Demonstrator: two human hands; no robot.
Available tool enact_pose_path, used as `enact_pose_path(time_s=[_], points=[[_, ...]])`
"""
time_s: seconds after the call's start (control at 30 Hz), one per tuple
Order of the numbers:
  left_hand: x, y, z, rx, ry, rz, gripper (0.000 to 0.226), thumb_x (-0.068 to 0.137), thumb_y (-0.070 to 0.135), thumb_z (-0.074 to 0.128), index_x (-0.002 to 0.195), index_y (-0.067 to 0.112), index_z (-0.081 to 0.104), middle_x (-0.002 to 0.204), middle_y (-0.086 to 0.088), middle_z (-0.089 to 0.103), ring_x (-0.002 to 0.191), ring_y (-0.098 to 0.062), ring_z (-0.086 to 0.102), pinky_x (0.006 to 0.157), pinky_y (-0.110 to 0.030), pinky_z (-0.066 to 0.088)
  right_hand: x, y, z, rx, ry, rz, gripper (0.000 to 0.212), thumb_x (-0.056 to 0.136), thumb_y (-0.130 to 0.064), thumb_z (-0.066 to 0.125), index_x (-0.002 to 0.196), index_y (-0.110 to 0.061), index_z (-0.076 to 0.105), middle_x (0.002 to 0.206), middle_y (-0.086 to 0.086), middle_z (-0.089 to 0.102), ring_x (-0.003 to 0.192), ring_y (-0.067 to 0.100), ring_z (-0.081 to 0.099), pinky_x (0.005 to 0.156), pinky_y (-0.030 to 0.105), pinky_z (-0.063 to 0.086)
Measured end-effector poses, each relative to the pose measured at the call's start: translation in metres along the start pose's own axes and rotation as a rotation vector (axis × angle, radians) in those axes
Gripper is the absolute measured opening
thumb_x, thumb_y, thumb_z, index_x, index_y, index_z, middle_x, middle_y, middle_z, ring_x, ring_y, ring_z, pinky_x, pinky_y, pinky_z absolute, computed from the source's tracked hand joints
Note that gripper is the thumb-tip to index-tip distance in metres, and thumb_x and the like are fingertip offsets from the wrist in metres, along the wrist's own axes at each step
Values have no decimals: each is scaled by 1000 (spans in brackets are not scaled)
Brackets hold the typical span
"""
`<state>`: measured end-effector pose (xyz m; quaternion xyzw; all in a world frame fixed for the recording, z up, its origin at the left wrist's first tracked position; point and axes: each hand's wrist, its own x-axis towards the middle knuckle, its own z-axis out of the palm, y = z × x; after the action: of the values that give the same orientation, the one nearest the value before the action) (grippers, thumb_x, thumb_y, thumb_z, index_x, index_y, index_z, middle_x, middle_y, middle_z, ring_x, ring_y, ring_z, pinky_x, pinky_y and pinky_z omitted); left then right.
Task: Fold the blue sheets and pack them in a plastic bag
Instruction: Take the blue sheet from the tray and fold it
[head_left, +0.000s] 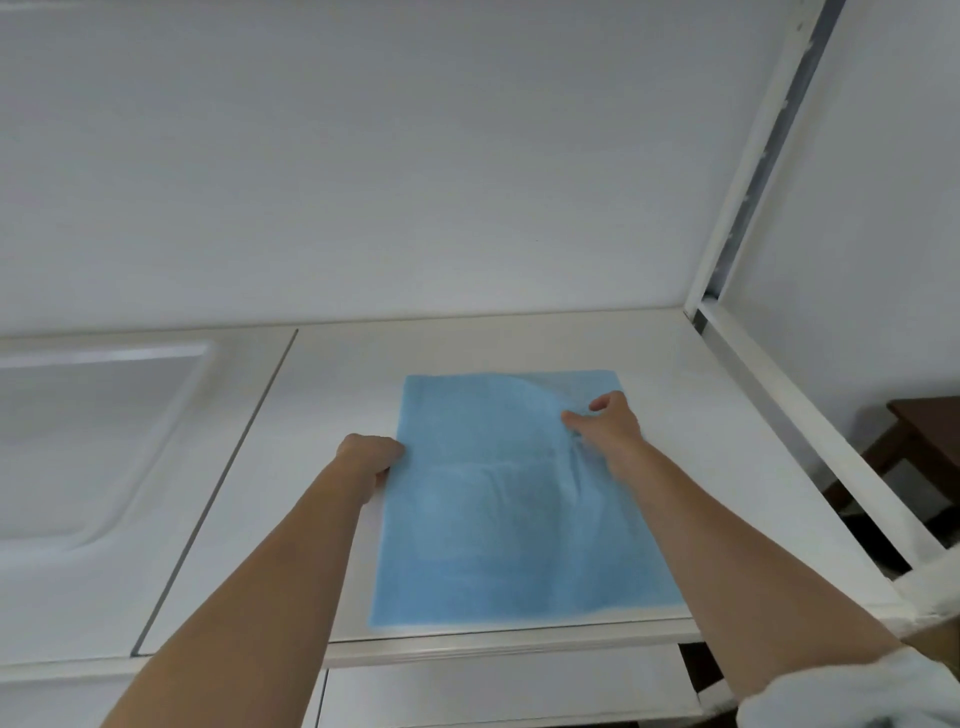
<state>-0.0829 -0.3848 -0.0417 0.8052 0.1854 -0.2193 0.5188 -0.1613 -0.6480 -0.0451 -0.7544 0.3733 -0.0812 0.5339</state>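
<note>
sheet (519, 509), blue, lies flat on white counter (727, 467) near its front edge; left hand (370, 456) clenched on its left edge, right hand (608, 422) pinching a puckered fold near the far right; looks thin, limp, light, best taken by edges or corners.

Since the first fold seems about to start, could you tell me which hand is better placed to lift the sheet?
Probably the right hand: its fingers already pinch the blue sheet, while the left hand only grips its left edge.
</note>
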Motion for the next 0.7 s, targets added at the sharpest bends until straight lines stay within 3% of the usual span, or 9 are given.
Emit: enact_pose_path(time_s=[0.1,0.23,0.27,0.33,0.4,0.47,0.53,0.6,0.7], points=[[2,4,3,9,-30,-32,13,84,2,61,96,-1,57,77,-13,57,73,-28,58,76,-37,51,-1,-5,-2,88,-146,-49,21,83,-7,69,96,-17,56,82,4,54,57,11,49,39,14,36],[1,9,8,48,-90,-44,11,88,-2,57,98,-1,54,77,-11,55,88,-29,55,83,-37,47,0,-1,-9,94,-44,-346,34,84,6,52,100,-17,72,89,-3,64,54,9,46,47,11,36],[0,10,10,60,-97,-43,9,88,-2,56,97,0,53,79,-11,55,89,-28,54,83,-36,46,1,2,-10,34,-20,-395,39,84,7,49,106,-16,71,99,-3,66,62,12,53,54,11,39],[-1,12,11,78,-101,-36,5,89,-3,56,93,0,54,91,-14,57,91,-27,53,87,-37,46,4,9,-12,-136,-26,-419,46,82,7,48,121,-11,64,124,2,59,101,19,59,82,12,40],[-1,13,12,95,-102,-38,8,88,-3,55,82,1,54,99,-15,55,90,-26,52,87,-35,45,10,18,-13,-259,-76,-342,54,82,6,49,134,-7,52,143,7,45,131,20,43,103,17,28],[-1,13,12,128,-103,-39,15,89,-2,55,75,2,51,87,-12,52,78,-23,51,78,-31,41,11,24,-15,-325,-126,-303,60,84,5,50,142,-7,41,152,5,32,141,18,30,109,17,19],[-2,14,12,130,-93,-41,25,90,-1,54,68,5,46,71,-7,46,60,-20,43,66,-28,38,10,24,-15,-364,-146,-365,64,85,5,48,146,-8,35,156,4,25,144,16,24,108,15,15],[-2,14,12,139,-89,-37,30,90,0,55,64,7,43,66,-5,41,54,-18,36,52,-25,31,9,23,-16,-345,-97,-460,65,85,4,47,147,-10,33,156,1,23,143,13,24,107,13,16],[-1,14,11,143,-88,-49,25,88,-1,57,66,5,46,67,-5,40,55,-18,35,53,-25,30,12,20,-16,-328,-13,-456,62,87,0,47,147,-8,33,155,1,25,142,14,27,109,19,21]])
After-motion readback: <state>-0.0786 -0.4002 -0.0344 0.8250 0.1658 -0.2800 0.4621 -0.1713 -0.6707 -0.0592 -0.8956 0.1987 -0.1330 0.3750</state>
